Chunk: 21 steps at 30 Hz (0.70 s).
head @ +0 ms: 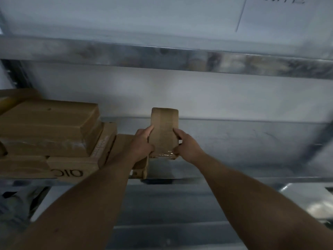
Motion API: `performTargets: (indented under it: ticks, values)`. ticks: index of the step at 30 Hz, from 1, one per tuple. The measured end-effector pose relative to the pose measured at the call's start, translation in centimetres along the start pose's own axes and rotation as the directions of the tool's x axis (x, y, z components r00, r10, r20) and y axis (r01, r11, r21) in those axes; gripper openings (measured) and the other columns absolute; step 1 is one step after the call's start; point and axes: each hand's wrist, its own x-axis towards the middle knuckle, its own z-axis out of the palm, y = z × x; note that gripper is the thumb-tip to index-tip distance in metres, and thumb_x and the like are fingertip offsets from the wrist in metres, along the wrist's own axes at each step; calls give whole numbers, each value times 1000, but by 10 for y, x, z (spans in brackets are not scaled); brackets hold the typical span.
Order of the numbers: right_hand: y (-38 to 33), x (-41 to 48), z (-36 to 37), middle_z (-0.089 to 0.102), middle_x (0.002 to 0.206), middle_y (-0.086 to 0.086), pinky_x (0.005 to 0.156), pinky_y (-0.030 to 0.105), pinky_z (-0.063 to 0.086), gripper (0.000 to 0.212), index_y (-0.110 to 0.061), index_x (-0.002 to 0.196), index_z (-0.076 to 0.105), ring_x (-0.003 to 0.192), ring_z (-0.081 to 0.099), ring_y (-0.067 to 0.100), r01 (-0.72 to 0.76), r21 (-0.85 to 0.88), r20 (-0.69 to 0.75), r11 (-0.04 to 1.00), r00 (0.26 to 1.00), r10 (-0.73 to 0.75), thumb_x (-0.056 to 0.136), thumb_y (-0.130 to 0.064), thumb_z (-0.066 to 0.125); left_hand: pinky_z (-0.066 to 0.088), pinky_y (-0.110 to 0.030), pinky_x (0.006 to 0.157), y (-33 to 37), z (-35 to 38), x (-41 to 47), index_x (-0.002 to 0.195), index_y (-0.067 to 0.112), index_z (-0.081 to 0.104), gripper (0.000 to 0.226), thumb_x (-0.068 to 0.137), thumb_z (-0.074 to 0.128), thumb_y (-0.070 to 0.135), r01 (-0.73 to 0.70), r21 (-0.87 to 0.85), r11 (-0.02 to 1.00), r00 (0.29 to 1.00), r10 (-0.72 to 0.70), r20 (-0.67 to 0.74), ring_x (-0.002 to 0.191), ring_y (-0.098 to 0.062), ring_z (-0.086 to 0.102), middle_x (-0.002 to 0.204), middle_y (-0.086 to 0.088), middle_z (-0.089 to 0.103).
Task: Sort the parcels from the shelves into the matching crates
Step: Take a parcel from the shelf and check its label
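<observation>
Cardboard parcel (164, 132) tilts up off the metal shelf (243, 134), left hand (142, 143) and right hand (185, 147) clasping its sides: the pick-up step. Next, likely reading its label, then finding the crate; none is visible.

A pale grey-white wall (162, 20) fills the back of the scene, dim and smeared with blur. High on the right, a large white sheet (288, 24) lies flat against it. The dark characters (284, 0) on it are cut off at the top edge and too blurred to read. Low on the left sits some pale crumpled material (16, 204); I cannot tell what it is.
</observation>
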Motion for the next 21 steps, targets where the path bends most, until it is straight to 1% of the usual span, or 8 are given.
performTargets:
  ticks: [2, 5, 8, 10, 14, 17, 19, 21]
  values:
    - [16, -8, -16, 51, 134, 9, 85, 30, 49, 83, -23, 149, 31, 108, 60, 26, -9, 13, -50, 1000, 999, 10, 78, 6, 63, 49, -23, 74, 12, 18, -1, 152, 27, 21, 83, 86, 60, -4, -34, -22, 999, 999, 34, -4, 105, -16, 48, 150, -5, 27]
    - [41, -23, -42, 50, 136, 6, 92, 36, 49, 84, -26, 148, 33, 109, 59, 26, -22, 26, -107, 999, 994, 25, 76, 5, 63, 49, -27, 81, 36, 46, -1, 151, 25, 23, 84, 84, 62, -6, -67, -49, 997, 998, 67, 10, 99, -14, 49, 148, -5, 28]
    - [66, -42, -74, 48, 137, 6, 90, 31, 47, 84, -27, 148, 34, 110, 59, 27, -41, 18, -167, 999, 985, 43, 75, 4, 62, 41, -15, 73, 65, 76, -4, 151, 24, 25, 84, 82, 61, -8, -119, -74, 990, 991, 123, 48, 101, -13, 48, 145, -6, 29]
    - [85, -56, -96, 49, 136, 7, 92, 33, 48, 84, -27, 147, 35, 110, 59, 28, -52, 23, -214, 998, 975, 56, 74, 4, 62, 40, -11, 67, 86, 99, -6, 150, 24, 25, 85, 80, 60, -10, -153, -103, 983, 984, 161, 74, 101, -13, 50, 143, -6, 30]
    - [120, -92, -144, 52, 132, 4, 91, 45, 52, 86, -40, 147, 26, 108, 60, 24, -80, 33, -325, 996, 942, 86, 79, -3, 63, 49, -22, 63, 139, 149, -15, 150, 28, 20, 90, 80, 61, -11, -213, -172, 962, 967, 233, 106, 94, -16, 53, 128, -3, 35]
    - [150, -120, -182, 54, 124, 6, 91, 46, 51, 90, -34, 151, 17, 105, 59, 25, -116, 135, -400, 984, 902, 161, 80, -1, 62, 54, -36, 69, 177, 190, -22, 150, 29, 18, 90, 81, 60, -10, -251, -158, 955, 948, 275, 159, 80, -14, 55, 120, -2, 34]
    - [170, -139, -207, 57, 118, 11, 91, 48, 51, 84, -31, 149, 25, 101, 60, 26, -128, 188, -440, 974, 875, 200, 78, -4, 62, 56, -41, 78, 201, 218, -27, 147, 31, 27, 83, 81, 58, -10, -260, -163, 952, 933, 291, 210, 82, -19, 58, 120, -7, 36]
    - [191, -160, -232, 62, 109, 13, 89, 47, 53, 69, -26, 140, 40, 98, 62, 25, -132, 291, -471, 948, 842, 262, 79, -4, 65, 56, -44, 80, 226, 247, -33, 144, 29, 33, 76, 83, 59, -6, -222, -220, 950, 927, 276, 253, 92, -26, 60, 116, -9, 43]
